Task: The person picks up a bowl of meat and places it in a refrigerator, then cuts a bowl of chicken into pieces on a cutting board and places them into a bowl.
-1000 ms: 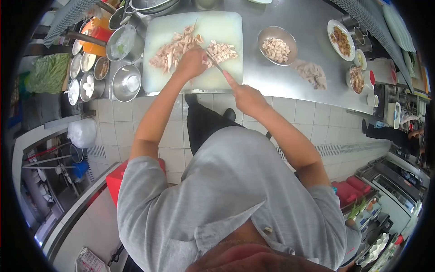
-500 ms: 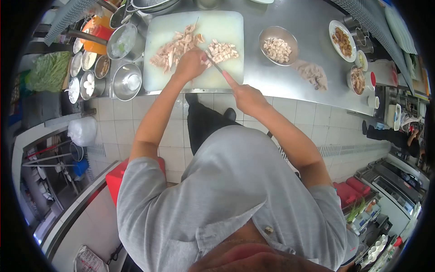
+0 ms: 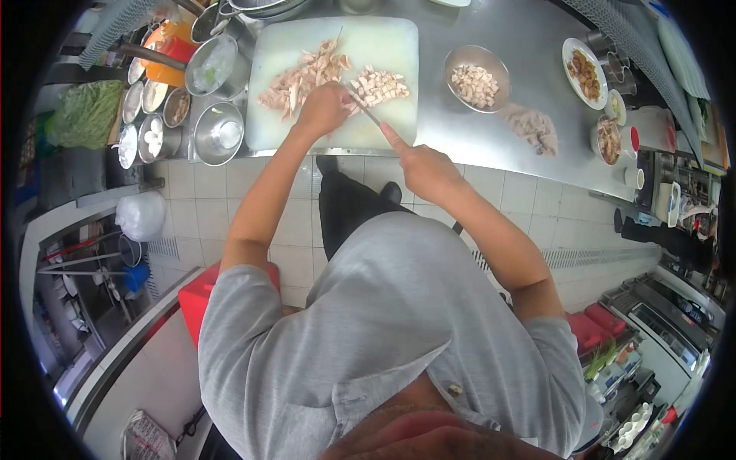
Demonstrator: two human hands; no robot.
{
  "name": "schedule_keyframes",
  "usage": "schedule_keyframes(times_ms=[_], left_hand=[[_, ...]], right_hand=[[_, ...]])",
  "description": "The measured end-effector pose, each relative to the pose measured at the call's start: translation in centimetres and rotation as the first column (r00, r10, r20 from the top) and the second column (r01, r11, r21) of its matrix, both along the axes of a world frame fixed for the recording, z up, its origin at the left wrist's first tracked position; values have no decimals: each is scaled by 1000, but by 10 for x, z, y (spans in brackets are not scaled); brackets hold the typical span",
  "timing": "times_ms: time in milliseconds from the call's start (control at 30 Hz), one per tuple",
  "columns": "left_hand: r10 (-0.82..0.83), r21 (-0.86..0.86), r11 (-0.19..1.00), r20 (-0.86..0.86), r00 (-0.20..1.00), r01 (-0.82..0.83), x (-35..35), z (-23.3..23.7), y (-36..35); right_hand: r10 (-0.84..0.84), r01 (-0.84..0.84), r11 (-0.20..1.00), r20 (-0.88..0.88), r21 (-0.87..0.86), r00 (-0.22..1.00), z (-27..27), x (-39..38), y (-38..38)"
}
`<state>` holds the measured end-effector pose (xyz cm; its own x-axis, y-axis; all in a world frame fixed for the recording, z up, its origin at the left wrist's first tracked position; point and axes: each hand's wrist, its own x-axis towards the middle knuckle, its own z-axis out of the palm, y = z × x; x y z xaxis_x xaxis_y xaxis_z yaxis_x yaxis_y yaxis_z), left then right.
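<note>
This person's bare forearms (image 3: 267, 180) slant inward: the left hand (image 3: 323, 109) farther forward, back uppermost; the right hand (image 3: 425, 170) curled in a grip, index finger (image 3: 394, 138) stretched ahead.

Stainless steel counter (image 3: 452, 142) runs across the top of the frame, pretty shiny. There's a white cutting board (image 3: 383, 50) lying flat on it, a bit left of top center. Right of that, a metal bowl (image 3: 492, 67) of diced pieces, with a crumpled cloth (image 3: 530, 129) just below it. Upper right's got an oval plate (image 3: 573, 47) of brown food, plus a white cup (image 3: 634, 178) lower down near the edge.
</note>
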<state>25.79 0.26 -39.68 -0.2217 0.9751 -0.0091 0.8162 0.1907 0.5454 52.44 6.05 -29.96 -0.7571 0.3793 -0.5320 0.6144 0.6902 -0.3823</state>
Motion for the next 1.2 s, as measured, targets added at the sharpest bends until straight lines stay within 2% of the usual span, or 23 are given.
schedule_keyframes(times_ms=[67, 167, 300, 400, 567, 667, 767, 867, 933, 1067, 1200], left_hand=[[2, 15, 1000, 0, 1000, -2, 0, -5, 2], [19, -7, 1000, 13, 1000, -19, 1, 5, 0], [78, -12, 997, 11, 997, -78, 1, 7, -6], [81, 9, 997, -4, 997, -81, 0, -2, -6], [35, 85, 996, -13, 999, -33, 1, -9, -7], [76, 67, 995, -1, 997, -75, 2, -5, -8], [77, 60, 995, 53, 996, -80, -4, 0, -11], [80, 98, 992, 11, 997, -81, -5, 0, -15], [83, 31, 996, -30, 996, -82, -3, -4, -15], [68, 23, 998, -113, 991, -65, -2, -15, -12], [93, 24, 995, -45, 995, -92, 0, -5, -16]], right_hand=[[-14, 14, 1000, -37, -6, 999, -21, 4, -4], [-16, 16, 1000, -65, -8, 998, -25, 3, -1], [-32, 32, 999, 0, -29, 999, 15, -1, 10], [5, -5, 1000, 13, -8, 1000, 18, 3, 3], [-4, 4, 1000, 3, -18, 1000, -13, 3, -9], [-7, 7, 1000, -45, 1, 999, -30, 0, -3], [-24, 23, 999, -25, -28, 999, -2, -2, 9], [8, -8, 1000, -27, -3, 1000, 8, 3, 4], [27, -27, 1000, 25, -16, 999, 18, -2, 1], [32, -32, 999, 5, -9, 999, -15, 0, -8], [10, -11, 999, -35, -42, 999, -15, -3, 0]])
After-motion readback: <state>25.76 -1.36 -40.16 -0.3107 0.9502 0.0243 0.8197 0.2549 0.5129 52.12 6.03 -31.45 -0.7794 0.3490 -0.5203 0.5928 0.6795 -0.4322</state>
